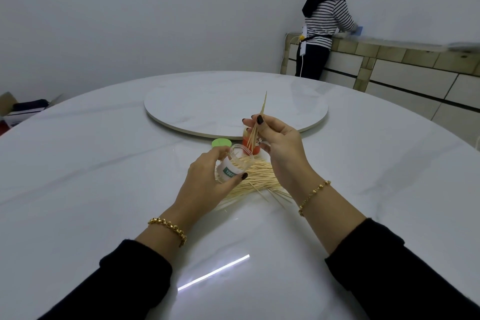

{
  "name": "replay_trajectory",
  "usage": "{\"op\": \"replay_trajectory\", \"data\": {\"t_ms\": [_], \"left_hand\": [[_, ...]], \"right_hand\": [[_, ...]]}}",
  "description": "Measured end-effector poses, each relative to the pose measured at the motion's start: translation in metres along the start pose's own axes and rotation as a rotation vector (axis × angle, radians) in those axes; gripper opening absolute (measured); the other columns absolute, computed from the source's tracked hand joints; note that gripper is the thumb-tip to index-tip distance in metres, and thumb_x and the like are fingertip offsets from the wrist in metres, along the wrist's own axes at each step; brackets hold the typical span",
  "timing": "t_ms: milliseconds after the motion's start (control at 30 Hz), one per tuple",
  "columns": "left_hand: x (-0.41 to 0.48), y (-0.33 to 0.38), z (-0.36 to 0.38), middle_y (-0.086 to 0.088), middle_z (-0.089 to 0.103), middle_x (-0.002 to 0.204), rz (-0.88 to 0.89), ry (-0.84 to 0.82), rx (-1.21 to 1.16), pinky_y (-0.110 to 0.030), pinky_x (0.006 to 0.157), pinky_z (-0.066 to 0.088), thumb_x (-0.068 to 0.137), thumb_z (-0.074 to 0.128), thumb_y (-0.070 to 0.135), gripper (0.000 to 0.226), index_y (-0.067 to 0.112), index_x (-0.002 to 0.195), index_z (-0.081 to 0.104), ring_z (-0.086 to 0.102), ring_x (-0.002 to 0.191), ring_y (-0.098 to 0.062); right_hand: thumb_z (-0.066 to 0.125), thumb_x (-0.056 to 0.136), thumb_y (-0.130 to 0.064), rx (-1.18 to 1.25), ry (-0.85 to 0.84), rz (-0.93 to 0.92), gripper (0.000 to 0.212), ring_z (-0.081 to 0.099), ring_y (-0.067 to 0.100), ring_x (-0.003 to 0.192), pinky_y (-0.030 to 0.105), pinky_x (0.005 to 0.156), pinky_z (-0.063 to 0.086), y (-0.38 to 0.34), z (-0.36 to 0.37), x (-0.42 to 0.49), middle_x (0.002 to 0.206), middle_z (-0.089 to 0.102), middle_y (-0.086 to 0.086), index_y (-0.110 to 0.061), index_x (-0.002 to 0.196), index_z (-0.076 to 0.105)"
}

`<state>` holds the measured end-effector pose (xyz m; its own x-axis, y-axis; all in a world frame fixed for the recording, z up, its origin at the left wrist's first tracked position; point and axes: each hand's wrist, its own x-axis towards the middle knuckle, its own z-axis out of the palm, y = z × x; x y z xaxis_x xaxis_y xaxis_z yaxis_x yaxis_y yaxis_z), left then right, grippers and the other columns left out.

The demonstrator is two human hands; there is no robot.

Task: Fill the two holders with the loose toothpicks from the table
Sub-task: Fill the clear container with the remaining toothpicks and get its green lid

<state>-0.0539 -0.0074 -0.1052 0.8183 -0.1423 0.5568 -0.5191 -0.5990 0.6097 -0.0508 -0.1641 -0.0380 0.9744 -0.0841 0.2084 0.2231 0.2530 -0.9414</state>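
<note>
Clear holder [235, 167]: tilted, gripped in your left hand [205, 182] just above the loose toothpick pile [259, 175] on the table [104, 163]. Your right hand [278, 143] pinches a small toothpick bunch [255, 130], lower tips at the holder's mouth. Orange holder [253, 148] at its 1 o'clock, green lid [220, 143] at 11 o'clock.

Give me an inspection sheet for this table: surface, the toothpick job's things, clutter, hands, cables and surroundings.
Surface: glossy white round table with a raised turntable in the middle.
Job's things: clear holder, tilted, lid off; orange holder behind it; loose toothpicks piled under the hands.
Clutter: green lid lying beside the orange holder.
Hands: left hand grips the clear holder; right hand pinches a bundle of toothpicks, lower ends at the holder's mouth.
Cables: white cable hanging by the far counter.
Surroundings: person in a striped top at a tiled counter; box at the left edge.
</note>
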Motion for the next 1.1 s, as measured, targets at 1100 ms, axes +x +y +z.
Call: {"op": "replay_trajectory", "data": {"t_ms": [1100], "left_hand": [[0.001, -0.003, -0.001, 0.008, 0.062, 0.111, -0.044, 0.045, -0.038, -0.024, 0.088, 0.042, 0.073, 0.078, 0.041, 0.054, 0.024, 0.119, 0.054, 0.055, 0.103, -0.007]], "right_hand": [[0.022, 0.101, -0.050, -0.200, -0.043, -0.037, 0.051, 0.061, 0.009, 0.110, 0.029, 0.098, 0.043, 0.035, 0.003, -0.004, 0.108, 0.071, -0.008, -0.023, 0.122, 0.060]]}}
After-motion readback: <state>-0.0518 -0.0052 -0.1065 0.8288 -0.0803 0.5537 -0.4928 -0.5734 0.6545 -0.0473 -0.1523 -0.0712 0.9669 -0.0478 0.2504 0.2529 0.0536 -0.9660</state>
